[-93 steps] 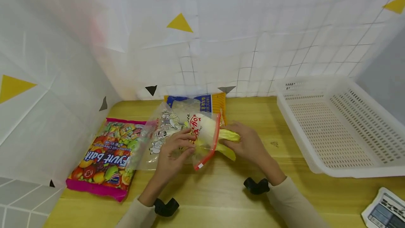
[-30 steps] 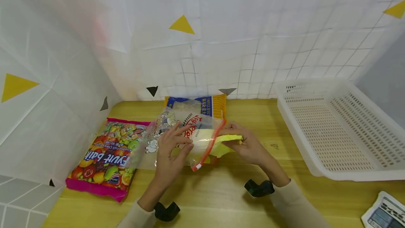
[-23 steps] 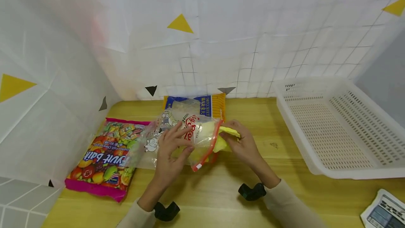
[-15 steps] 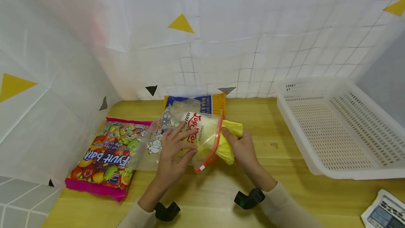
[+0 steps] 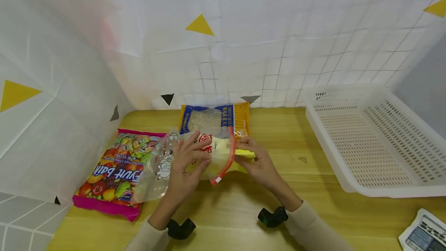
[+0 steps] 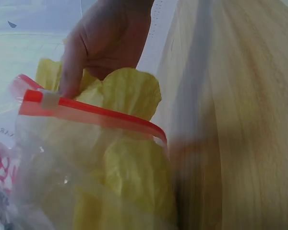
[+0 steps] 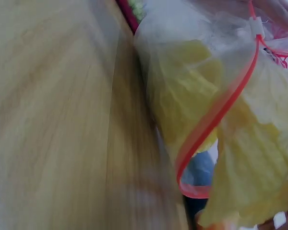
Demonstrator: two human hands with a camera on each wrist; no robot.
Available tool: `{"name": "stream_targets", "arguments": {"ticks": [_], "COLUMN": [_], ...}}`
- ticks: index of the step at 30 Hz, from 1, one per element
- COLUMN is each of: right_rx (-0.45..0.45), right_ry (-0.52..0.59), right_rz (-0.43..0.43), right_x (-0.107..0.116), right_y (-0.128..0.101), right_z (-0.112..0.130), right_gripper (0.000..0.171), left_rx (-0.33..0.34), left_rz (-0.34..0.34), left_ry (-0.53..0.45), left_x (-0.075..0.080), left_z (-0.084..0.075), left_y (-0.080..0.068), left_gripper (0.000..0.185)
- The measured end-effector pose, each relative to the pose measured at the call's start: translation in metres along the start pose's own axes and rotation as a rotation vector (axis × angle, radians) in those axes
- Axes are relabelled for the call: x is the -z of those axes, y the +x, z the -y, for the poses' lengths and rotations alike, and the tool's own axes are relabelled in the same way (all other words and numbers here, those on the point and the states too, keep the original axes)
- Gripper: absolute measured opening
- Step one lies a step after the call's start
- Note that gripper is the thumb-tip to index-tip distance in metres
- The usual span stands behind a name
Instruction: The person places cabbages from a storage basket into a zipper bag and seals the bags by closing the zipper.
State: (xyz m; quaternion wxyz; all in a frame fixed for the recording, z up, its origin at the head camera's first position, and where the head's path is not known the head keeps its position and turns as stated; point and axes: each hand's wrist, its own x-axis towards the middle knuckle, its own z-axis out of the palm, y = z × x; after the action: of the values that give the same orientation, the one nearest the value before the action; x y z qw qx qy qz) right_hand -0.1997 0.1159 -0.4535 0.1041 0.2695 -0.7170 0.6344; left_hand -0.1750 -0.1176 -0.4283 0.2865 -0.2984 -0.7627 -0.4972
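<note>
Lower now sits the zip bag [image 5: 195, 154], dropped closer to the desk [image 5: 313, 212] than it was half a second ago, and the yellow leafy vegetable [image 5: 242, 154] has slid further inside, with only a short tip showing past the red zip strip [image 5: 224, 160]. Left hand [image 5: 186, 165] lies over the bag with fingers spread and fairly straight, pressing the clear plastic flat rather than gripping it. Right hand [image 5: 256, 164] sits just past the bag's mouth, fingers curled around the protruding end of the vegetable, pinching it. From the left wrist view the leaves [image 6: 129, 96] bunch up right at the red strip [image 6: 86, 112], some of them over it.

Doing this well, I'd say, means feeding the leaves in along the bag's length while the left hand keeps the mouth wide and the plastic taut, so nothing folds back over the zip track.

Beyond the left hand's fingertips lies a blue-and-orange packet [image 5: 214, 117]; out to that hand's outer side rests a fruit candy bag [image 5: 115, 173]. Well off past the right hand stands a white basket [image 5: 376, 138].
</note>
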Motion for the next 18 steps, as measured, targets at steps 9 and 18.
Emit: {"name": "stream_targets", "arguments": {"ticks": [9,18], "right_rx": [-0.311,-0.178], "right_ry": [-0.218,-0.154], "right_rz": [0.093,0.075], "right_x": [0.025,0.03], "right_y": [0.003,0.004], "right_z": [-0.013,-0.004], "right_gripper": [0.048,0.011], "left_rx": [0.092,0.24], "left_rz": [-0.065,-0.198], "left_ry": [0.149,0.179], "left_x": [-0.003,-0.018], "left_z": [0.003,-0.002], "left_y": [-0.003,-0.009], "left_gripper": [0.015,0.007]}}
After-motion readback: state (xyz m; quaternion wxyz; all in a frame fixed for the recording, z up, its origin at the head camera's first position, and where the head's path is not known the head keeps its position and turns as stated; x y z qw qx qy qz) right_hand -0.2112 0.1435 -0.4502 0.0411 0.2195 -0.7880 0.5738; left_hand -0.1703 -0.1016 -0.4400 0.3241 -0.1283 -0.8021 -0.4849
